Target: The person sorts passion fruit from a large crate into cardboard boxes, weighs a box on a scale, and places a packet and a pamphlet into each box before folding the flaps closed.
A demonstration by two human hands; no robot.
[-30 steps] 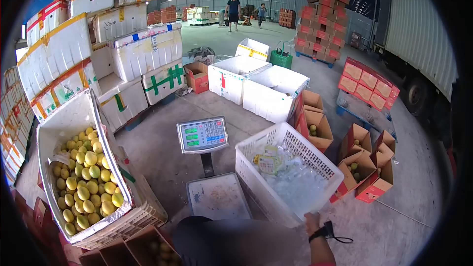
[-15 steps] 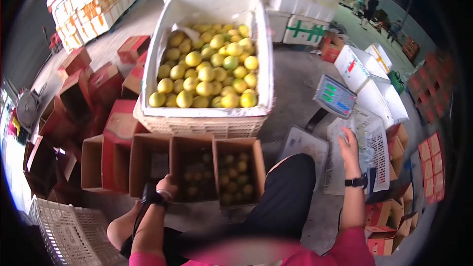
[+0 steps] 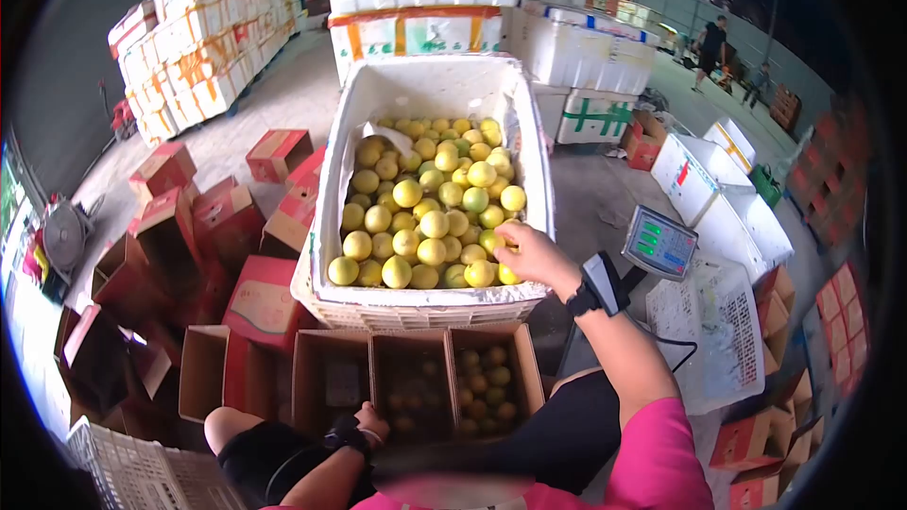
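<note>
A white foam box full of round yellow-green fruit stands ahead of me on a crate. My right hand reaches over its front right corner, fingers curled on a fruit there; the fingers partly hide it. Below stand open cardboard boxes in a row. Low at their near side, my left hand is closed on the edge of the middle cardboard box, which has some fruit in its shadowed bottom. The right-hand cardboard box holds several fruits.
A digital scale with lit green digits stands at the right, beside a white plastic basket. Red cartons crowd the left floor. Stacked foam boxes rise behind. A person is far off at the right.
My right hand has moved from beside the scale up and left to the fruit in the foam box. My left hand stays at the cardboard boxes. The view has tilted upward.
</note>
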